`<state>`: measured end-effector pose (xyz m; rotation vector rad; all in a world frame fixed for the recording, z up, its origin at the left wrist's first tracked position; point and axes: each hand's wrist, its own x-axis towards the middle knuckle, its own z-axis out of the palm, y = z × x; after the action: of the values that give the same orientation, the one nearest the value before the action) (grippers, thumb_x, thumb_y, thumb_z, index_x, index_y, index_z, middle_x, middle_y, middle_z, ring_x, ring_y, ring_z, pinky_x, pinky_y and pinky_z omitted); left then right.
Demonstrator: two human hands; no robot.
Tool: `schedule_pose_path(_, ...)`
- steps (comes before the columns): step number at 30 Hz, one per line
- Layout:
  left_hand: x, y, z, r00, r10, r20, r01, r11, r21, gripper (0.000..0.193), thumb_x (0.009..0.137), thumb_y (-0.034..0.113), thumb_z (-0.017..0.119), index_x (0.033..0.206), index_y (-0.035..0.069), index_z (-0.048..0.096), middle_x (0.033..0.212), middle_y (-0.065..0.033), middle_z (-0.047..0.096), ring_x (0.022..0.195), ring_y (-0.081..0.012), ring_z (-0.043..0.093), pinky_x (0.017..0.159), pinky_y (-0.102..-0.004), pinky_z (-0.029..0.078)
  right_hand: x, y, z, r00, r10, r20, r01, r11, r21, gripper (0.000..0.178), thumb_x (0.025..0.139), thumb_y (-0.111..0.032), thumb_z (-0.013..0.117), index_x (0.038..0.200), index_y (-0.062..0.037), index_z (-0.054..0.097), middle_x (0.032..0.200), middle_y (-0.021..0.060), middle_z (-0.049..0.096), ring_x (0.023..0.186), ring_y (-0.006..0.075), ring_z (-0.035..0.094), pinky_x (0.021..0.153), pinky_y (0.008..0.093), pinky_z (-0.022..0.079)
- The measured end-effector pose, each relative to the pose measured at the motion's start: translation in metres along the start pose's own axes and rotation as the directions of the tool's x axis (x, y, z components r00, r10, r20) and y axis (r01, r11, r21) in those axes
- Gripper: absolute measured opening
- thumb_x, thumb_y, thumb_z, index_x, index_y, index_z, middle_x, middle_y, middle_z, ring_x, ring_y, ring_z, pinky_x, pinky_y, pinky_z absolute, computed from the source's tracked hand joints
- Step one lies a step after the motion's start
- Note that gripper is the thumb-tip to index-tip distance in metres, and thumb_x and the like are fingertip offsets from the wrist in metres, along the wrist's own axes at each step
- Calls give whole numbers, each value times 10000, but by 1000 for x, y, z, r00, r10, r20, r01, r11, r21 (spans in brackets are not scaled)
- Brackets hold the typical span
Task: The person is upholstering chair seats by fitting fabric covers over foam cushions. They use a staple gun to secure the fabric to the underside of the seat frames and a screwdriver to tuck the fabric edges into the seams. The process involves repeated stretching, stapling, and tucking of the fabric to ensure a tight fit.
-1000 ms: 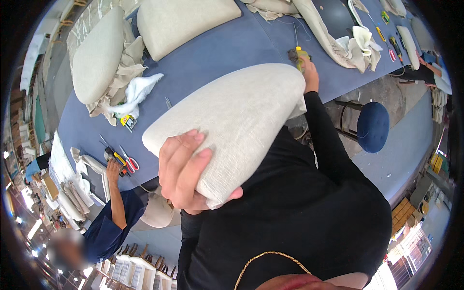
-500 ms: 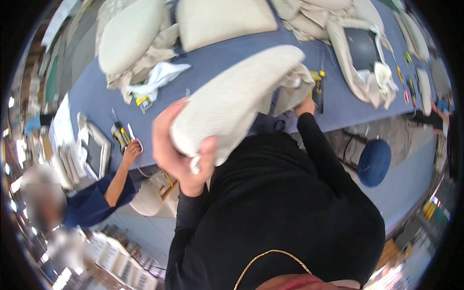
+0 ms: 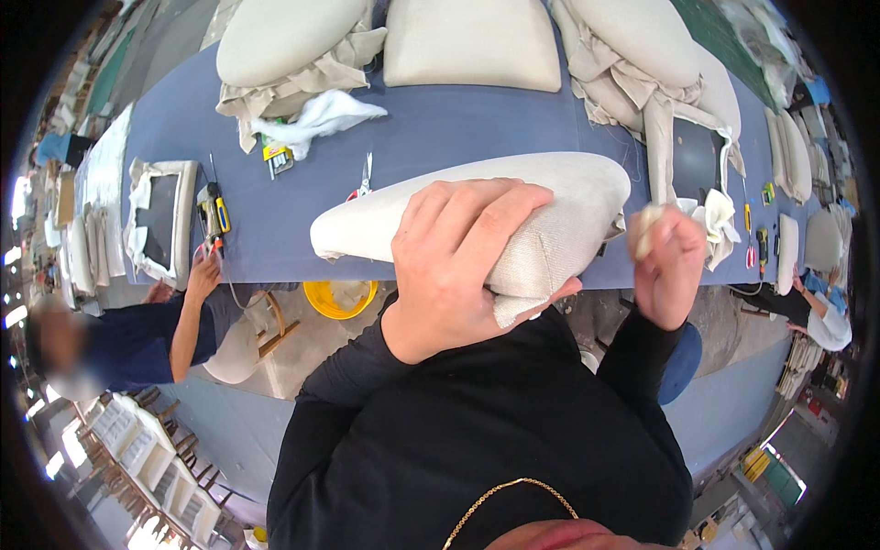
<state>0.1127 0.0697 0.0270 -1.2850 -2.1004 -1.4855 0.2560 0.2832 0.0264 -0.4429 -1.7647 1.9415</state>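
Observation:
My left hand (image 3: 467,252) grips a beige fabric-covered seat cushion (image 3: 568,211), fingers over its top and thumb under the near corner. The cushion is tilted on edge at the table's front side, a seamed corner toward me and loose fabric at that corner. To the right of it, my right hand (image 3: 671,261) is raised with curled fingers. It pinches a small cream-coloured wad (image 3: 647,231), blurred, whose kind I cannot make out. Just beyond the cushion lie scissors (image 3: 365,179) with red handles, partly hidden by it.
On the blue-grey table (image 3: 477,119) are stacked beige cushions (image 3: 472,46), white batting (image 3: 321,121) and a turned-over padded frame (image 3: 697,156). A co-worker's hand (image 3: 205,273) is at the left edge beside screwdrivers (image 3: 218,209). Below stand a yellow bucket (image 3: 339,310) and a blue stool (image 3: 680,362).
The cushion has been lowered and turned, bringing its corner toward me. My left hand now lies over its top. My right hand has left the table and come up beside it.

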Motion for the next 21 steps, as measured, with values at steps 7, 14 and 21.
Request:
schedule_pose_path(7, -1, -2, -10, 998, 26, 55, -28, 999, 29, 644, 692, 339, 949, 1217, 47, 717, 1120, -146, 736, 969, -341, 713, 849, -415, 552, 0, -56, 71, 957, 24, 290, 63, 955, -289, 287, 989, -113, 773, 750, 0, 660, 611, -26, 579, 580, 18, 463, 515, 225, 329)
schedule_pose_path(14, -8, -5, -11, 996, 81, 37, -82, 996, 25, 543, 738, 248, 867, 1219, 50, 713, 1112, -136, 723, 967, -328, 685, 828, -427, 518, 1, -60, 80, 950, 41, 310, 81, 925, -371, 316, 980, -113, 777, 723, -5, 627, 578, -36, 523, 563, 15, 423, 497, 234, 296)
schedule_pose_path(21, -9, -6, -14, 995, 80, 60, -80, 997, 9, 560, 746, 220, 852, 1252, 41, 690, 1137, -150, 711, 979, -342, 681, 842, -446, 513, -1, -61, 86, 958, 114, 262, -18, 939, -343, 314, 953, -94, 792, 707, -11, 614, 564, -40, 488, 552, 15, 399, 488, 237, 282)
